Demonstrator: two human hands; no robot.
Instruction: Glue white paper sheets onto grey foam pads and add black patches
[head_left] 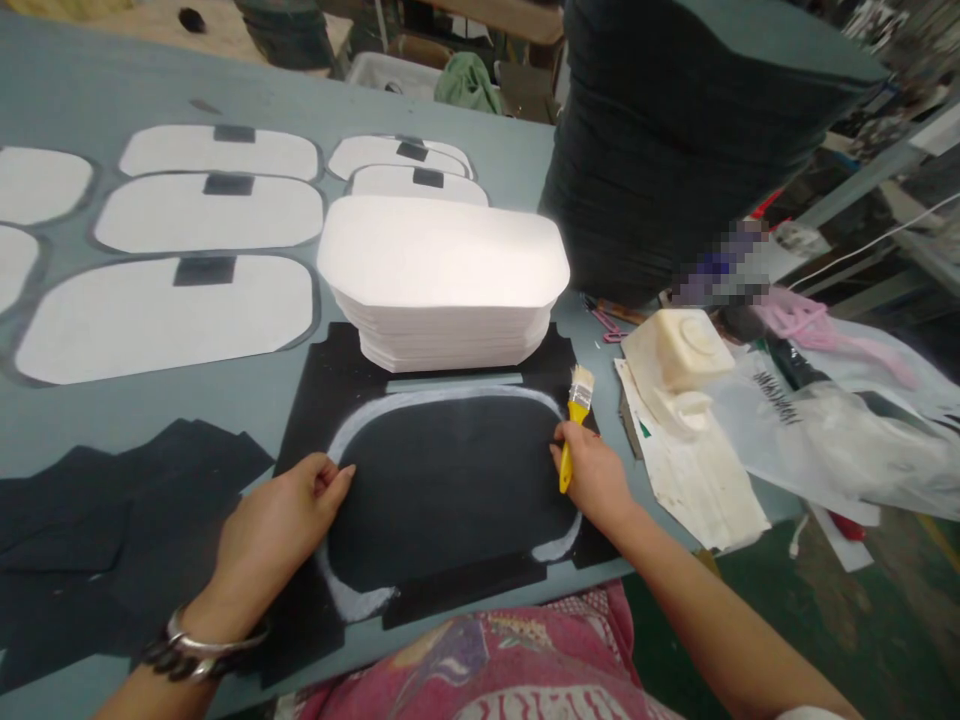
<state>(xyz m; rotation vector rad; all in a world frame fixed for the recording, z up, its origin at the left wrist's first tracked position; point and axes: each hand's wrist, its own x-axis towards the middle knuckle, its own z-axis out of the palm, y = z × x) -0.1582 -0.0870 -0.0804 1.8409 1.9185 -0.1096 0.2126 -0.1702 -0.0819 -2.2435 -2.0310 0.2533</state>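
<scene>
A black rounded panel [450,480] lies in front of me, ringed by a whitish smear of what looks like glue [367,410] that is broken along the near side. At its left edge my left hand [289,510] is closed, thumb and fingers pinched on the rim. My right hand [596,475] grips a paintbrush [577,405] with a yellow handle, bristles pointing up and away, while its fingertips rest by the panel's right edge. Beneath the panel is a black base sheet [304,400]. Just beyond stands a stack of white rounded boards [442,250].
White boards with dark tabs [169,320] lie in rows at left. Black sheets [150,500] spread at lower left. A tall dark stack [660,150] rises at back right. A cream plastic container [679,350], pink scissors [607,325] and clear plastic bags [862,430] sit to the right.
</scene>
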